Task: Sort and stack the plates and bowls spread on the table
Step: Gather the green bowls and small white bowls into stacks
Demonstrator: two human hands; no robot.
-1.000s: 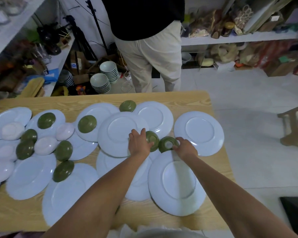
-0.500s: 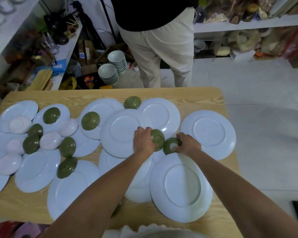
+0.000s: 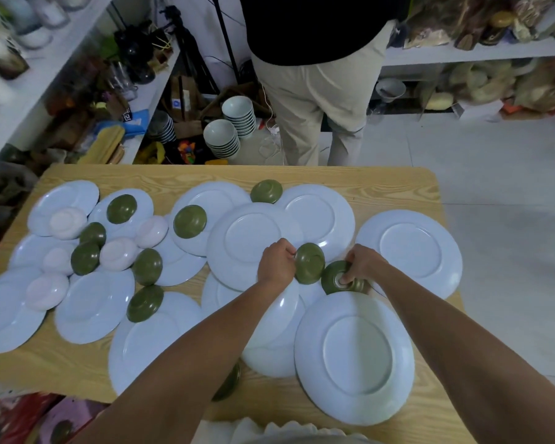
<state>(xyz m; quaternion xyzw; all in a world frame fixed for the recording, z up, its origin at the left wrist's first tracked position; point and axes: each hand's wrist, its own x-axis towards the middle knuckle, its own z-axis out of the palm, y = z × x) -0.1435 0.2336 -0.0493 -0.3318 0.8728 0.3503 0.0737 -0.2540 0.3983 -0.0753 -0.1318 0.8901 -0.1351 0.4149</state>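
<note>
Several pale blue plates lie upside down and overlapping across the wooden table point(image 3: 394, 182). Small green bowls and pale pink bowls sit on them, mostly at the left. My left hand point(image 3: 276, 265) grips the edge of one green bowl point(image 3: 310, 263), tilted on its side near the table's middle. My right hand point(image 3: 361, 264) holds a second green bowl point(image 3: 335, 278) by its foot ring, just right of the first. The two bowls are nearly touching. A large plate point(image 3: 354, 357) lies below them, and another green bowl point(image 3: 229, 382) peeks out under my left forearm.
A person in beige trousers point(image 3: 318, 100) stands at the table's far edge. Two stacks of pale bowls point(image 3: 231, 129) sit on the floor behind the table. Cluttered shelves run along the left and the back right. Open tiled floor lies to the right.
Both hands keep hold of their green bowls; the bowls have tipped slightly and drawn a little closer together. The camera has tilted down and nearer to the table.
</note>
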